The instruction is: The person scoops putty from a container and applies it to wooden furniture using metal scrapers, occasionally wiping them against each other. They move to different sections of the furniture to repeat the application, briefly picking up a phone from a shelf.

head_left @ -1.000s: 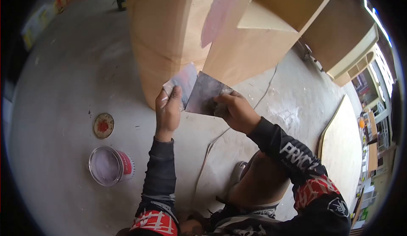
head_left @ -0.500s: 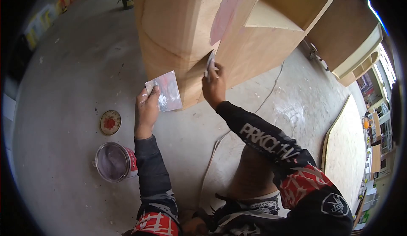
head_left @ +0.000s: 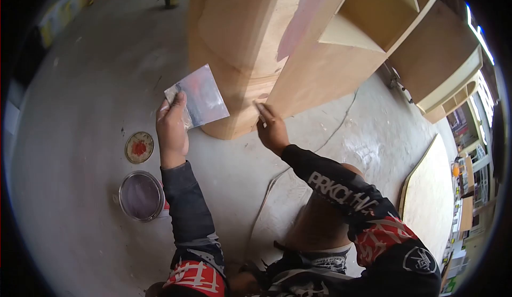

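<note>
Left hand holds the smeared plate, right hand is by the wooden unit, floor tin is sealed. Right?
Not sealed: the tin stands open, contents visible in the head view. The left hand does hold the smeared plate, and the right hand is by the wooden unit.

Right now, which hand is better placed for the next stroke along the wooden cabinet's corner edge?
Probably the right hand: it holds a thin tool by the cabinet's lower corner edge. The left hand, farther from that edge, grips a smeared plate.

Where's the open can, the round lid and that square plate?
Open can (head_left: 121,197), head view: left rim.
Round lid (head_left: 139,147), head view: red patch.
Square plate (head_left: 201,97), head view: middle of its face.
</note>
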`<state>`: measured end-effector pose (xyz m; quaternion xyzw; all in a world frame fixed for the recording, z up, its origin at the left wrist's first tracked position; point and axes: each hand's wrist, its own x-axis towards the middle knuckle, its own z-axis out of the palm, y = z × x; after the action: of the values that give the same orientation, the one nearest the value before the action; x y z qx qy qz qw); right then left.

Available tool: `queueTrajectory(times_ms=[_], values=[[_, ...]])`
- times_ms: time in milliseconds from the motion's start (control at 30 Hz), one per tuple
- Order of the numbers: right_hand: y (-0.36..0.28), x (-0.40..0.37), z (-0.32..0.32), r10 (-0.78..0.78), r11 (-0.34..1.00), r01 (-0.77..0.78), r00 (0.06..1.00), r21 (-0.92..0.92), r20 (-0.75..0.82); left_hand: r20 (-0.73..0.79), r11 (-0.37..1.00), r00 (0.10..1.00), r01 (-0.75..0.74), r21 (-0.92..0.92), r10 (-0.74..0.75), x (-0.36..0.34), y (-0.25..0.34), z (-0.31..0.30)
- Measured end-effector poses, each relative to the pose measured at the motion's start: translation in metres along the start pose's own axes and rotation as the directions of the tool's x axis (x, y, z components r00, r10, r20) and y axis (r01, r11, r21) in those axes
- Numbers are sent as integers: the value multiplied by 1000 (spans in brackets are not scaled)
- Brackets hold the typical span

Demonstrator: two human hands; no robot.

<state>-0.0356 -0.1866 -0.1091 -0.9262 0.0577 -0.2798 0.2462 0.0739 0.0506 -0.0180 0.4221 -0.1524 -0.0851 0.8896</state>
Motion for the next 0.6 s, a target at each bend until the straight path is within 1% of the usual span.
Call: queueTrajectory(times_ms=[67,100,133,200,233,267,300,367,400,500,533,567,600], values=[[-18,16,-9,34,999,-40,969,-20,-246,-43,997,999,-12,-78,9,5,10,-5],[-21,21,-12,56,997,-70,928,-24,-368,-59,994,998,-14,-113,8,7,11,-7],[-21,27,-11,55,997,-67,934,-22,-354,-110,989,994,3,-145,-19,10,11,-9],[-24,38,0,59,997,-69,939,-18,-339,-166,979,986,-33,-202,-1,5,15,-1],[-25,37,16,38,999,-31,957,27,-287,-188,972,982,-51,-229,8,3,20,7],[-27,33,29,-48,999,40,963,-36,-264,-234,967,972,-57,-247,-2,-2,25,18],[-30,27,39,-134,989,114,963,-96,-236,-243,970,970,-52,-236,-7,-5,25,24],[-43,15,46,-171,978,173,985,-118,26,-259,977,966,-49,-207,-6,-6,31,33],[-45,14,45,-145,988,119,939,102,311,-245,977,969,-62,-202,10,-6,34,34],[-49,21,47,-339,913,235,891,334,302,-238,968,969,-119,-223,64,-9,41,35],[-47,43,24,-206,976,126,790,176,578,-243,964,967,-134,-231,76,-10,45,35],[-46,54,0,-149,989,127,820,78,553,-251,960,964,-146,-237,84,-14,46,33],[7,63,21,-262,946,316,877,-74,402,-249,959,965,-145,-242,83,-16,45,31]])
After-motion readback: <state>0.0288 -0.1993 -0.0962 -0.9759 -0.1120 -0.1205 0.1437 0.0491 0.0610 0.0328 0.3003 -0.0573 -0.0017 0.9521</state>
